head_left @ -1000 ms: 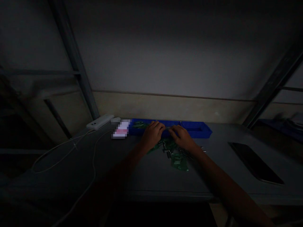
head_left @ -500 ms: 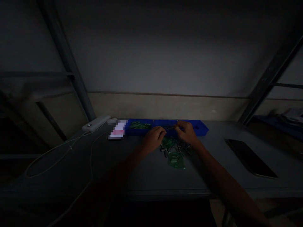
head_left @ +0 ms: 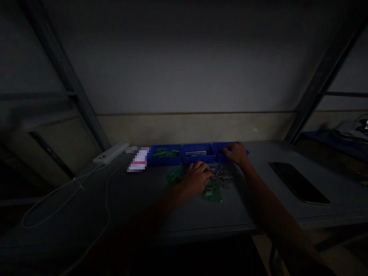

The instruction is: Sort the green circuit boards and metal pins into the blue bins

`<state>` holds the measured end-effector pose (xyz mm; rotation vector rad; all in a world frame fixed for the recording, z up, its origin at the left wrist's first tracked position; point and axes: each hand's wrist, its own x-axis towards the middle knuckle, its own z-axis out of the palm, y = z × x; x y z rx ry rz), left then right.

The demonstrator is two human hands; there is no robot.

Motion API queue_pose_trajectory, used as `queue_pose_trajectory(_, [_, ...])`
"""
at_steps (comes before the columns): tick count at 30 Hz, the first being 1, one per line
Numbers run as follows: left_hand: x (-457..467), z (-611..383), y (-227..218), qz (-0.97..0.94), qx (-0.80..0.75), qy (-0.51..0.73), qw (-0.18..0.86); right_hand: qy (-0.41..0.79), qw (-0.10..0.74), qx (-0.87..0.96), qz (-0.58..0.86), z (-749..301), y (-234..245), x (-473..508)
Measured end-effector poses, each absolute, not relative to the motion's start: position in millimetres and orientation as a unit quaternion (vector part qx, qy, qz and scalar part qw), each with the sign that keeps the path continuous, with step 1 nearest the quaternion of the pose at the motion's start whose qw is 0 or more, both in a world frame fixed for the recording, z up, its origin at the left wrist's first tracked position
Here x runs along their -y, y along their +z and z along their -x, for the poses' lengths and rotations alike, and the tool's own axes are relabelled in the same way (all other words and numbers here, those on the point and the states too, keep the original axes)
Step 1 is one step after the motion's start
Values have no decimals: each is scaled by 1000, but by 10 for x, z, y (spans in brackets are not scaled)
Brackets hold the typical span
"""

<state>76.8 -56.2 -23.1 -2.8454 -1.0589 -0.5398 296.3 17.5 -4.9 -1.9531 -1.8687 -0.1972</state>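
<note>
My left hand [head_left: 198,178] lies over the left side of a pile of thin metal pins [head_left: 222,175], fingers curved downward and a little apart. Just in front of it is a green plastic bag [head_left: 212,193] with small pieces inside. Another crumpled green bag [head_left: 174,175] sits to its left. Over the right blue bin [head_left: 218,148] is my right hand [head_left: 237,153], its fingers closed together; whatever they hold is too dark to make out. Short metal cylinders [head_left: 195,153] lie in the middle blue bin [head_left: 199,159]. Green-wrapped pieces [head_left: 165,152] fill part of the left blue bin [head_left: 165,161].
A phone with a lit screen [head_left: 139,160] is left of the bins, near a white power bank [head_left: 111,153] with white cables [head_left: 107,191]. On the right of the grey table [head_left: 161,211] lies a dark tablet or large phone [head_left: 299,182]. Metal posts [head_left: 83,115] stand behind.
My left hand has come down from the middle bin to the pin pile. My right hand has moved right, to the right bin. One green bag now lies farther left.
</note>
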Motion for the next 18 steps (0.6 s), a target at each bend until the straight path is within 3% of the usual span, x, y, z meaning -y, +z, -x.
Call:
queue_pose_trajectory(6, [551,-778,-253,915,360,-177,41,-45,190,701,685,-2848,-34,-127])
queue_pose_trajectory(18, [580,-746,-225,923,344,-170,41,-47,272,751,600,-2628,4,-85])
